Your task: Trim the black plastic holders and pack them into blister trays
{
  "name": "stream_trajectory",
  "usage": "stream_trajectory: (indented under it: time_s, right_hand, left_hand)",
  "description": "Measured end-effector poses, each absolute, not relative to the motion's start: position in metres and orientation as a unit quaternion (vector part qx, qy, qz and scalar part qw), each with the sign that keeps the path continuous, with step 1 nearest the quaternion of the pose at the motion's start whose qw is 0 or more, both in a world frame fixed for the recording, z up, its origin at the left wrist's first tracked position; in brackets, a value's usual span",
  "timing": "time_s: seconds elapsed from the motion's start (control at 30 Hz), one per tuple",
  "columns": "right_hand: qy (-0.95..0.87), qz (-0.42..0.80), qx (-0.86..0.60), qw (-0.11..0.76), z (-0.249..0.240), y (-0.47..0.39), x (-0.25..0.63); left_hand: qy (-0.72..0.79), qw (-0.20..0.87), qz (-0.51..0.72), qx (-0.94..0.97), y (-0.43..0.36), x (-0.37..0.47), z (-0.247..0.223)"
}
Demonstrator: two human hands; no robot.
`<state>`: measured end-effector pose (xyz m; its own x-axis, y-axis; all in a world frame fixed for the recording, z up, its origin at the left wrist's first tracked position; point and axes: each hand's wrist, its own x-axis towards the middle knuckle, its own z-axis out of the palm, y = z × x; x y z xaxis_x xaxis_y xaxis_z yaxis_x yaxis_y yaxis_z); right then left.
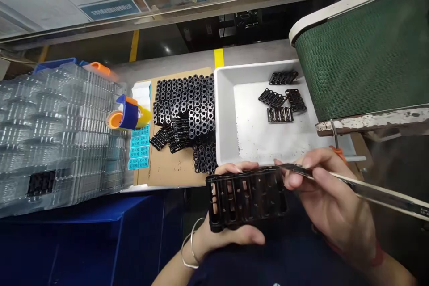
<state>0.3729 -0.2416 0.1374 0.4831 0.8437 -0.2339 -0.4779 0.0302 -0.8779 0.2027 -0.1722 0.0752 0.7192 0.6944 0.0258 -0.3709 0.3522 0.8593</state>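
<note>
The left hand [225,235] held a black slotted part [253,201].
The right hand [335,199] pinched a slim tool [378,192] near it; four similar parts [280,115] lay in a white tray [254,140].

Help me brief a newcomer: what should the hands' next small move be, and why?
Probably run the tool lightly along the part's upper edge, at its right end. The right hand pinches the tool near its tip, which lies by that corner, and the left hand grips the part between thumb and fingers. Whether the tip touches, I can't tell.
</note>
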Motion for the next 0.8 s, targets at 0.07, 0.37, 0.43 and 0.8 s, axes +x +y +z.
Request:
stream_trajectory:
  time_s: [0.07,0.37,0.43,0.8]
  right_hand:
    - [-0.172,0.481,-0.508,0.694,0.137,-0.242,0.373]
    - [-0.180,0.484,-0.493,0.700,0.135,-0.242,0.374]
    - [-0.182,0.483,-0.490,0.703,0.135,-0.242,0.374]
    - [-0.179,0.482,-0.475,0.714,0.140,-0.244,0.376]
  left_hand:
    - [0.167,0.820,0.328,0.439,-0.172,0.204,0.077]
    - [0.204,0.816,0.315,0.440,-0.172,0.204,0.088]
    - [0.198,0.801,0.321,0.466,-0.172,0.203,0.087]
    - [0.140,0.713,0.365,0.583,-0.172,0.203,0.082]
